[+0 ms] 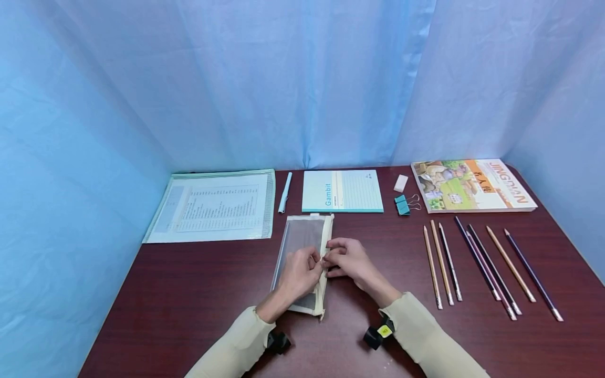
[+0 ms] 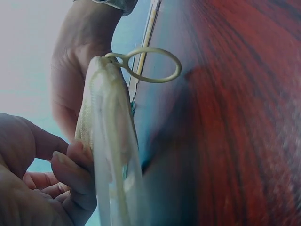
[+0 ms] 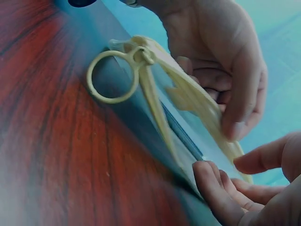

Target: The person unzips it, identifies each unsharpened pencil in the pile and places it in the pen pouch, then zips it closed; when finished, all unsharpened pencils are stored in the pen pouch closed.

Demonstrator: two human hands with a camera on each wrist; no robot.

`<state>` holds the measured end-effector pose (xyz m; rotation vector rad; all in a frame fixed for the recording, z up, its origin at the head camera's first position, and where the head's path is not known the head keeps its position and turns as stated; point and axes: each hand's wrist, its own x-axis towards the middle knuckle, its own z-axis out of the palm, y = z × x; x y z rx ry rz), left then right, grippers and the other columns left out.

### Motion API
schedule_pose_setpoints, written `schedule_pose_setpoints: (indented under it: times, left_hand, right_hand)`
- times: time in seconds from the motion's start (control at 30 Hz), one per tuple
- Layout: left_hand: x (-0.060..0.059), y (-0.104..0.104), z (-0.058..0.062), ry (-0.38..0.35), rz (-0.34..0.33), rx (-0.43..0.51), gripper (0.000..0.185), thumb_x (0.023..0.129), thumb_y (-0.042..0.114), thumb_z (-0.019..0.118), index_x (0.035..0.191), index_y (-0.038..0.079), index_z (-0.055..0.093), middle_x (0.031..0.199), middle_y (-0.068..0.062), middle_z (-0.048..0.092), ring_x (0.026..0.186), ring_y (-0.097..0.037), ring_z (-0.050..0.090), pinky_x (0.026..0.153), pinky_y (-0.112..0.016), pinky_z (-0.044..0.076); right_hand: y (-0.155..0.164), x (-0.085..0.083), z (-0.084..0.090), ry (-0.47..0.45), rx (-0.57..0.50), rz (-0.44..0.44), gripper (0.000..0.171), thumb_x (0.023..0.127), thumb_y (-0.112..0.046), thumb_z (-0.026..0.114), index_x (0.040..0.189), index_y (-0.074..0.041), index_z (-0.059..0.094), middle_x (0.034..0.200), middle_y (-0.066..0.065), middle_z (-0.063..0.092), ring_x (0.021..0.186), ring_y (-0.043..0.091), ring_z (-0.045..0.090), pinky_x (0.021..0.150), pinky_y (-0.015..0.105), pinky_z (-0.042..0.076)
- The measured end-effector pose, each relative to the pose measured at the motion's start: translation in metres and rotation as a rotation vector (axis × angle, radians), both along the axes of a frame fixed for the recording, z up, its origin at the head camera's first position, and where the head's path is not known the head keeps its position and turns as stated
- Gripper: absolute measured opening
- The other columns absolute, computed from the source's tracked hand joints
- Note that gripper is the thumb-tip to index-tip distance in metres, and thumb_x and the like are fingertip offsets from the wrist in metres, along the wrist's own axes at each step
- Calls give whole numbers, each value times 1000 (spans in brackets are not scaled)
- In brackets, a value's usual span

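Observation:
A see-through zip pencil case (image 1: 302, 233) with a cream zipper edge lies on the table, its long side pointing away from me. My left hand (image 1: 299, 272) pinches the zipper edge near its middle. Across from it, my right hand (image 1: 352, 261) holds the same edge between thumb and fingers. A cream ring (image 3: 90, 77) hangs at the near end of the zipper, and the opening there looks parted in the right wrist view. Inside or behind the clear side shows a dark blue strip (image 3: 181, 129); which of the two I cannot tell.
Several pencils (image 1: 484, 262) lie spread at the right. Along the back are a mesh document folder (image 1: 163, 231), a pale blue pen (image 1: 285, 193), a notebook (image 1: 350, 191), an eraser (image 1: 400, 183), a teal binder clip (image 1: 403, 206) and a thick book (image 1: 465, 186). Curtains surround the table.

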<state>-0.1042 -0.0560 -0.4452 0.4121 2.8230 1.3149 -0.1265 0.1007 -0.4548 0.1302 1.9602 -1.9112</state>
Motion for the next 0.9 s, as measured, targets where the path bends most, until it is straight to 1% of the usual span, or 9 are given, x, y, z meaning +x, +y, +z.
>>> schedule_pose_setpoints:
  times: [0.13,0.27,0.33,0.5,0.6,0.7,0.73,0.8,0.9]
  left_hand:
    - [0,1,0,9,-10,1,10,84,0,60,75,4,62,54,-1,54,46,-2,41,45,-18,32]
    - [0,1,0,17,-10,6,12,85,1,60,74,5,61,54,-1,54,46,-2,41,46,-18,34]
    - [0,0,0,16,-8,12,13,85,1,60,73,5,61,53,0,53,46,-2,41,46,-18,34]
    - [1,-1,1,12,-8,28,13,85,1,59,73,5,62,53,-1,54,46,-2,41,46,-18,34]
    - [1,-2,1,14,-11,28,13,85,1,58,73,5,62,54,-3,56,47,-2,42,47,-18,35]
    - [1,-2,2,14,-12,30,13,85,1,59,73,5,62,54,-3,57,47,-2,41,48,-17,35]
    - [1,-2,2,13,-13,31,13,85,1,58,74,5,62,55,-4,57,47,-2,41,47,-17,35]
    - [1,-2,2,11,-15,35,13,86,1,58,74,4,62,55,-4,57,46,-2,41,47,-17,35]
    - [1,-2,2,10,-17,35,12,86,1,58,75,4,63,55,-4,57,46,-2,41,47,-17,35]
  right_hand:
    - [13,3,6,35,67,3,35,92,3,54,126,13,55,89,14,72,73,13,69,64,33,61]
    - [33,8,16,90,118,0,35,92,3,56,125,15,55,98,26,70,74,15,69,65,39,61]
    - [46,11,22,128,156,-9,35,92,3,57,125,16,55,100,28,68,75,15,68,67,41,62]
    - [90,17,35,256,294,-45,34,92,2,59,123,16,57,103,29,68,76,6,67,67,33,61]
    - [119,20,40,311,376,-65,34,94,-1,61,123,15,58,105,29,68,75,2,67,66,29,60]
    - [149,22,43,327,463,-97,35,95,-5,62,124,14,58,102,22,72,74,0,68,65,28,60]
    - [159,23,43,331,495,-108,35,95,-6,61,124,13,58,99,16,73,73,-1,68,64,28,60]
    - [178,24,43,335,536,-130,35,96,-7,61,124,14,58,90,1,74,72,-2,67,63,27,59]
    - [207,27,42,336,574,-153,35,96,-8,61,123,15,57,82,-21,68,70,-3,67,61,27,59]
